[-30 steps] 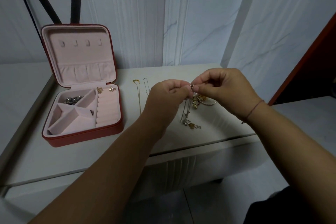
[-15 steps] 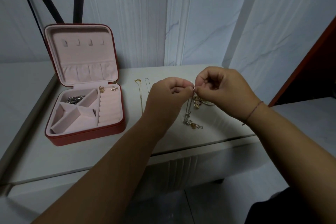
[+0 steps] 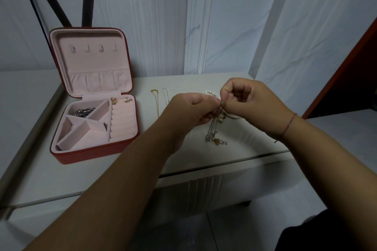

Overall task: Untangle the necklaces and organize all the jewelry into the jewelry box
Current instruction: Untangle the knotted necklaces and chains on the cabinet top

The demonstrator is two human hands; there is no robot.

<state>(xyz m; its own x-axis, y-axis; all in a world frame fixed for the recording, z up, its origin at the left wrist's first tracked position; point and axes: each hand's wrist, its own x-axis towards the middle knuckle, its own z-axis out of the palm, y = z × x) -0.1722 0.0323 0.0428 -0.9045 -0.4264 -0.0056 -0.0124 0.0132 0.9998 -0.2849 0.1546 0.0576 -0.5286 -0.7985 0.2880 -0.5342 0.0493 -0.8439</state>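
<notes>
Necklaces (image 3: 213, 128) pinched by left hand (image 3: 189, 110), right hand (image 3: 248, 104) grips; jewelry box (image 3: 95, 154) open, well left.

Head-worn view; forward, down (near)

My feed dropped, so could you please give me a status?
Left hand, right hand pinch tangled necklaces. Jewelry box open. Gold chain, silver chain lie toward box.
</notes>
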